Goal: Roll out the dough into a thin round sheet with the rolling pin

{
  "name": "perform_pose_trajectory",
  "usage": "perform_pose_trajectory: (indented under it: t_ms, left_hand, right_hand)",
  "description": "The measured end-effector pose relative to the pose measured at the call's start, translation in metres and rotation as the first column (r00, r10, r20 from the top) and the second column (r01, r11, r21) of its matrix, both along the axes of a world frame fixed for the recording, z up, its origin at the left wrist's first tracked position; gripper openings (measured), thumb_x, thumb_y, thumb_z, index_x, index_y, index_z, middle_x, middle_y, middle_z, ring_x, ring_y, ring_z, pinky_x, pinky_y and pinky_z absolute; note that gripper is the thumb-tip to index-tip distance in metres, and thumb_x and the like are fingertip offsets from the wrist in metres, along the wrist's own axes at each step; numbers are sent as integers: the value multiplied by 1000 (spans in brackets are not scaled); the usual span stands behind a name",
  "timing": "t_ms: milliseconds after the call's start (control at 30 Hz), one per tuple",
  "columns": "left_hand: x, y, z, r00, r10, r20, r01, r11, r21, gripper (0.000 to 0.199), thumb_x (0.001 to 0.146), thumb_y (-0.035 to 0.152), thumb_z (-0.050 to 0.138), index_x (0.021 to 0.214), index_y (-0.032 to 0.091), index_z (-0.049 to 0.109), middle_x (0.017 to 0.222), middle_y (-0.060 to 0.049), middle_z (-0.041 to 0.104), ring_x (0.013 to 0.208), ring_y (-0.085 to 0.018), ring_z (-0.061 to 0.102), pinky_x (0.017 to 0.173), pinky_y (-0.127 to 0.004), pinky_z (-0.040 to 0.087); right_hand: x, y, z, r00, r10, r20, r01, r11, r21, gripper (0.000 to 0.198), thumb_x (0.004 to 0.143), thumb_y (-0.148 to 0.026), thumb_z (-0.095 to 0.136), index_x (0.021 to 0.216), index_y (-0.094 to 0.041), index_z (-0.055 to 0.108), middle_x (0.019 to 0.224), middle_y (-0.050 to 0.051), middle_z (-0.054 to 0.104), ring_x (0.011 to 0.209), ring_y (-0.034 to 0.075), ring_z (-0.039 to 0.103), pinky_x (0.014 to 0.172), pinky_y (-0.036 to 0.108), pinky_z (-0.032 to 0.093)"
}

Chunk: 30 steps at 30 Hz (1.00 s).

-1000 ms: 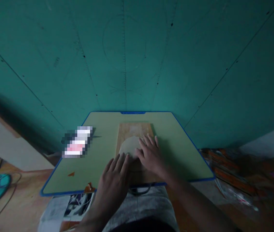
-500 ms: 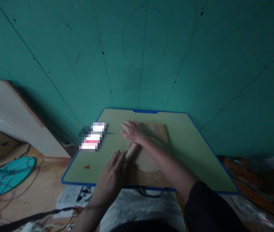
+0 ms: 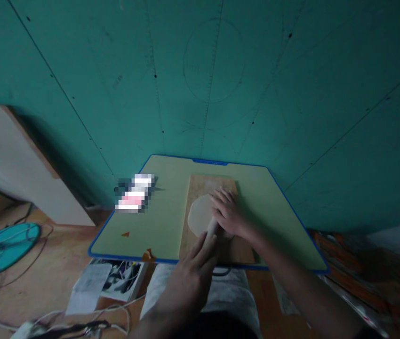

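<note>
A pale round sheet of dough (image 3: 199, 214) lies on a wooden board (image 3: 212, 182). Across its right part, a light rolling pin (image 3: 212, 227) slants between my hands. At the pin's near end, my left hand (image 3: 195, 270) holds it with the fingers pointing forward along it. My right hand (image 3: 228, 213) covers the far end, its fingers bent over the pin above the dough's right side. The pin's two ends and part of the dough are hidden under my hands.
The board rests on a pale table with a blue rim (image 3: 129, 255). A blurred-out phone-like object (image 3: 134, 194) stands at the table's left. Small orange-brown scraps (image 3: 125, 234) lie near the front left. A green wall (image 3: 200, 117) rises behind; cables (image 3: 115, 310) lie on the floor.
Both hands and the rolling pin have shifted right across the dough. The left part of the dough and the board's far left are now uncovered. The view has moved slightly.
</note>
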<state>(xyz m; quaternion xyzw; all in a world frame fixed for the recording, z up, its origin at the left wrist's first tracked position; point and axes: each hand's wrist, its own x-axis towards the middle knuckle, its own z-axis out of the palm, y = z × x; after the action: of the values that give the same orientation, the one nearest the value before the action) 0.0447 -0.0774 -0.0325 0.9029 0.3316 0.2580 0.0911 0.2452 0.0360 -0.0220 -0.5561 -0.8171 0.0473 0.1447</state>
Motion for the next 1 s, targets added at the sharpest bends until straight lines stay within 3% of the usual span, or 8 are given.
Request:
perform_pose_trajectory:
  t_ms: [133,300,500,633,767,833,1000]
  left_hand:
    - [-17,-1,-7,996,88,31,-89,995,52,59,92,5,45,150,20,43,161,-16,34,148,-31,33,111,-55,47]
    - [-48,-6,-21,971,239,27,-240,967,83,70,97,17,48,161,21,18,153,-16,49,144,-30,41,109,-48,50]
    - [-69,-12,-26,947,322,-2,-320,939,124,70,99,22,51,161,22,19,152,-15,50,143,-30,44,109,-46,51]
    - [-58,-14,-15,969,247,-10,-244,963,110,68,98,19,49,160,20,22,154,-17,47,144,-31,42,107,-46,52]
    - [-35,-11,-5,997,77,-10,-75,992,99,50,96,15,49,146,19,45,156,-19,43,144,-30,42,108,-49,52]
    - [-25,-9,-3,1000,28,-7,-27,992,123,46,95,9,48,140,18,51,154,-17,46,142,-29,46,106,-50,53]
    - [-25,0,6,998,56,-11,-54,991,121,65,83,-8,37,142,18,50,146,-13,57,125,-24,61,97,-44,59]
  right_hand:
    - [-40,25,14,994,108,-8,-109,993,-35,48,98,-31,45,144,-20,54,153,11,50,147,25,33,122,49,20]
    - [-105,52,27,981,191,-31,-192,980,-43,44,98,-34,50,139,-21,57,146,8,57,143,25,39,121,48,19]
    - [-137,62,29,962,267,-60,-266,964,19,33,97,-30,52,126,-19,66,131,8,66,129,22,52,114,39,32]
    - [-112,52,29,980,199,-27,-200,980,-17,35,96,-26,53,128,-20,66,135,8,64,137,24,46,118,42,28]
    - [-57,31,18,987,160,8,-160,987,-31,43,95,-23,52,137,-18,61,148,11,55,144,28,39,121,49,23]
    - [-25,14,9,994,113,4,-113,994,9,44,96,-22,48,138,-18,60,152,12,51,147,29,35,121,52,25]
    - [32,-40,-10,999,-22,-36,29,975,219,39,102,-29,40,131,-17,62,149,15,54,144,31,40,118,59,29]
